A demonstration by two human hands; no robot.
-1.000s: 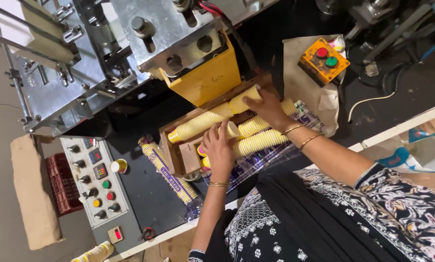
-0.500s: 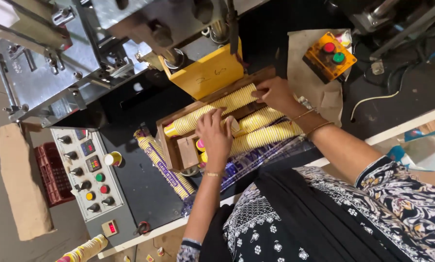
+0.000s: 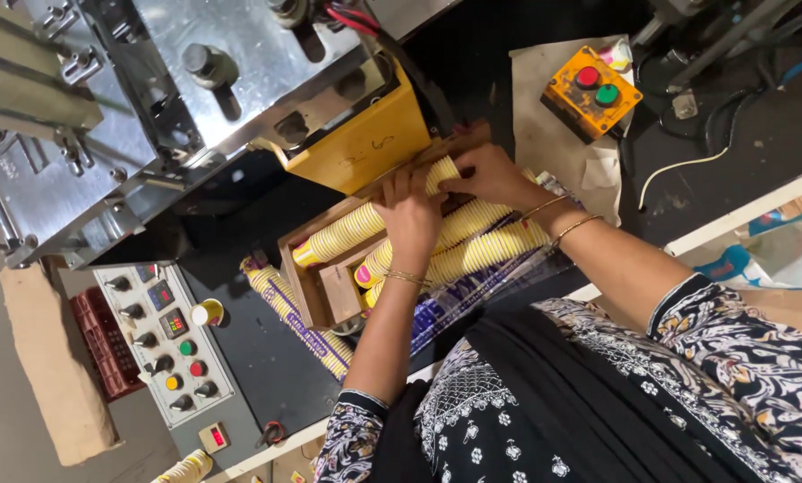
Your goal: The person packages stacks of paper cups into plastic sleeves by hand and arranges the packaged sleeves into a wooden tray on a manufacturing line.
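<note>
A shallow wooden tray [image 3: 304, 300] holds long stacks of nested yellow paper cups lying on their sides. My left hand [image 3: 410, 215] lies across the uppermost stack [image 3: 343, 234], fingers curled over it. My right hand [image 3: 490, 174] grips the same stack at its far end, close to the yellow machine block [image 3: 365, 143]. The two hands almost touch. Two more cup stacks [image 3: 486, 252] lie below, partly hidden by my left wrist.
A steel machine [image 3: 177, 98] fills the upper left. A grey control panel [image 3: 164, 344] with knobs and coloured buttons sits lower left, with a single cup [image 3: 206, 313] and a plastic-wrapped cup stack [image 3: 294, 313] nearby. An orange box with red and green buttons [image 3: 590, 89] lies upper right.
My left hand has moved from the lower stacks up onto the top stack. My right hand has slid in toward it, so both now close on that stack near its end.
</note>
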